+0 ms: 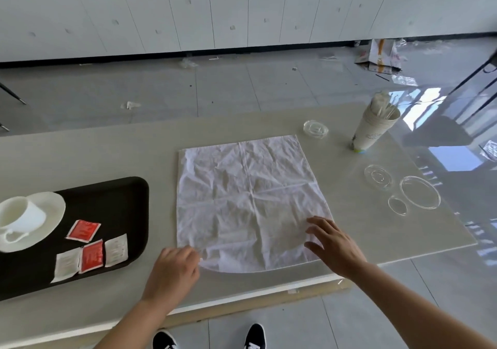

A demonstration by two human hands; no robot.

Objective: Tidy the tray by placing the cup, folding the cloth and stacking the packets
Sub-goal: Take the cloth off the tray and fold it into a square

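At centre of worktop (107, 155), cloth (250, 203): white, creased, spread flat in 1 layer, fold lines crossing near its middle; near edge lies by the worktop's front edge.
L hand (174, 268): fingers curled, pinching the cloth's near-left corner.
R hand (333, 244): fingers straight & spread (palm down), on the cloth's near-right corner.
Tray (121, 195): black, on the worktop left of the cloth, apart from it.
Cup (24, 217): white w/ handle, on a white saucer (53, 206) at the tray's left end.
Packets: 4 on the tray, right of the saucer, not stacked. Red packet (83, 230) lies nearest the saucer; 2nd red packet (92, 256) sits btwn a white packet (66, 265) on its left & another white packet (116, 250) on its right, edges touching or overlapping.
Paper cups (373, 131): nested stack, far right of the worktop, thin sticks poking out the top.
Glassware: small glass dish (316, 129) just left of the paper cups; ribbed glass disc (377, 176), large glass dish (419, 192) & small glass disc (397, 205) grouped right of the cloth.
Shoes (164, 339): 2, black w/ white, on the floor (215, 88) below the front edge.
Far wall: white cabinets (188, 12); litter scraps on the grey tiles.
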